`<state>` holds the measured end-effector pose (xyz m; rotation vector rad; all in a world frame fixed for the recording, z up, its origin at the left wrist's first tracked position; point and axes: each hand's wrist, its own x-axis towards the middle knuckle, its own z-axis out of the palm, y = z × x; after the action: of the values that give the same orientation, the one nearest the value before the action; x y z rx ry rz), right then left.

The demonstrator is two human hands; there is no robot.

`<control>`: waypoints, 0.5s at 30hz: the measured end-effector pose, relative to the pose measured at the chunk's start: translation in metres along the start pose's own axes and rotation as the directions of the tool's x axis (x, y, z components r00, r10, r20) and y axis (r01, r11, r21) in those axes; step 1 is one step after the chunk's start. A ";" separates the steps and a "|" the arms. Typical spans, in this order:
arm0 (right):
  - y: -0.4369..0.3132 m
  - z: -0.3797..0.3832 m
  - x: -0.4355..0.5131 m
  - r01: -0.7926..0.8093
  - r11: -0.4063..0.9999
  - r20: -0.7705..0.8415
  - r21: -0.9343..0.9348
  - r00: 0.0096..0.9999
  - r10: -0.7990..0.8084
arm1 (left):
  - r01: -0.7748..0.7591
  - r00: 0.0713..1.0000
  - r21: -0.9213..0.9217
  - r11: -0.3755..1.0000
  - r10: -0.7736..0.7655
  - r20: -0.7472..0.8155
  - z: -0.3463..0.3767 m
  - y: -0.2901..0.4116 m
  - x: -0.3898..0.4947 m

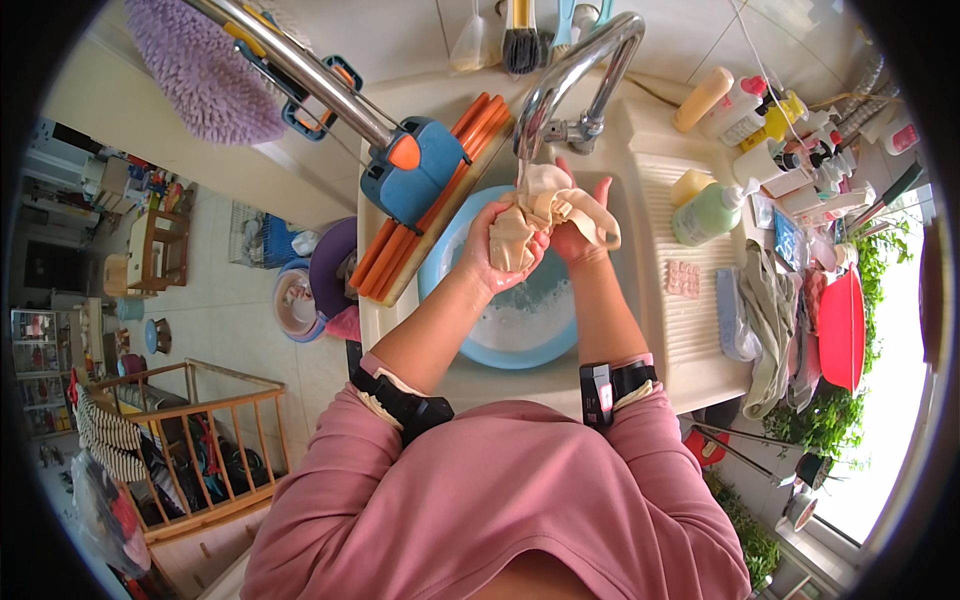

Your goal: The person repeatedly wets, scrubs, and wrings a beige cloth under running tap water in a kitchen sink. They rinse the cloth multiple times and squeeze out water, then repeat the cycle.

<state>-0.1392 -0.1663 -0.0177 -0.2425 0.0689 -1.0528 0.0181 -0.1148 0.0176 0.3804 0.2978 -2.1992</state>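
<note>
A wet, beige piece of fabric with a looped band is bunched up under the chrome faucet. My left hand is wrapped around its lower left part. My right hand supports it from the right; the band drapes over the palm, and some fingers stick out apart behind it. Water runs from the spout onto the fabric. Beneath both hands, a light blue basin with sudsy water sits in the cream sink.
An orange-and-blue sponge mop leans across the sink's left side. On the ribbed drainboard stand a green pump bottle, a yellow soap bar and a pink scrubbing piece. Cloths hang at the right edge, near several bottles.
</note>
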 end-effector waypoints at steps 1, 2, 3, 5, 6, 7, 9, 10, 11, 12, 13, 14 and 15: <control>-0.002 0.004 0.002 0.018 0.997 0.062 -0.070 0.998 -0.013 | 0.001 0.996 -0.042 0.999 -0.004 -0.085 0.001 -0.002 0.001; -0.005 0.011 0.003 -0.005 0.985 0.073 -0.174 0.997 0.018 | -0.048 0.995 -0.012 0.999 0.047 -0.090 0.003 -0.001 0.001; -0.009 0.019 0.004 -0.003 0.954 0.116 -0.300 0.992 0.040 | -0.056 0.996 0.011 0.998 0.057 -0.068 0.006 0.000 0.002; -0.015 0.036 0.002 0.009 0.865 0.220 -0.501 0.969 0.117 | -0.120 0.981 0.046 0.992 0.126 -0.150 0.011 0.002 0.000; -0.015 0.044 0.004 -0.018 0.850 0.146 -0.526 0.983 0.111 | -0.159 0.980 0.078 0.984 0.167 -0.107 0.015 0.002 0.001; -0.010 0.052 0.007 -0.032 0.772 0.056 -0.635 0.995 0.088 | -0.202 0.977 0.151 0.968 0.210 -0.042 0.018 0.001 0.001; -0.002 0.064 0.018 -0.107 0.599 -0.124 -0.793 0.992 0.013 | -0.322 0.940 0.294 0.900 0.340 -0.013 0.023 -0.004 0.005; 0.001 0.068 0.021 -0.118 0.625 -0.180 -0.771 0.983 -0.036 | -0.341 0.931 0.388 0.856 0.365 0.013 0.024 -0.007 0.006; 0.003 0.072 0.025 -0.150 0.579 -0.227 -0.801 0.972 -0.062 | -0.362 0.907 0.456 0.813 0.420 -0.028 0.024 -0.009 0.008; 0.006 0.074 0.028 -0.164 0.548 -0.242 -0.820 0.967 -0.073 | -0.373 0.894 0.512 0.774 0.447 -0.024 0.023 -0.011 0.009; 0.007 0.076 0.030 -0.169 0.522 -0.250 -0.836 0.964 -0.087 | -0.368 0.879 0.573 0.732 0.475 -0.044 0.021 -0.012 0.011; 0.010 0.076 0.034 -0.166 0.504 -0.275 -0.847 0.950 -0.149 | -0.433 0.863 0.596 0.677 0.502 0.057 0.018 -0.013 0.014; 0.013 0.075 0.037 -0.193 0.444 -0.309 -0.875 0.929 -0.204 | -0.429 0.841 0.657 0.620 0.540 0.041 0.015 -0.013 0.015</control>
<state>-0.0970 -0.1798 0.0542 -1.0328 1.0312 -0.9635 -0.0037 -0.1234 0.0270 0.9121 -0.4741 -1.6540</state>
